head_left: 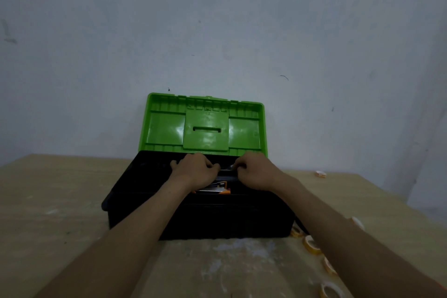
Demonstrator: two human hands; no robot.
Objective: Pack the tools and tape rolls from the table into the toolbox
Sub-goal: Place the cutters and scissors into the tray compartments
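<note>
A black toolbox [135, 191] stands on the table with its green lid [205, 126] raised against the wall. Both of my hands reach into it near the back rim. My left hand [193, 168] and my right hand [254, 172] have curled fingers that pinch a small dark tool [226, 169] with a metallic end between them. Below the hands an orange and silver tool [215, 189] lies inside the box. Several yellow tape rolls [312, 244] lie on the table along my right forearm, and one more tape roll [320, 173] sits at the far right.
The wooden table [60, 201] has pale smears on its top. A grey wall rises right behind the toolbox. The table's right edge runs diagonally near the far tape roll.
</note>
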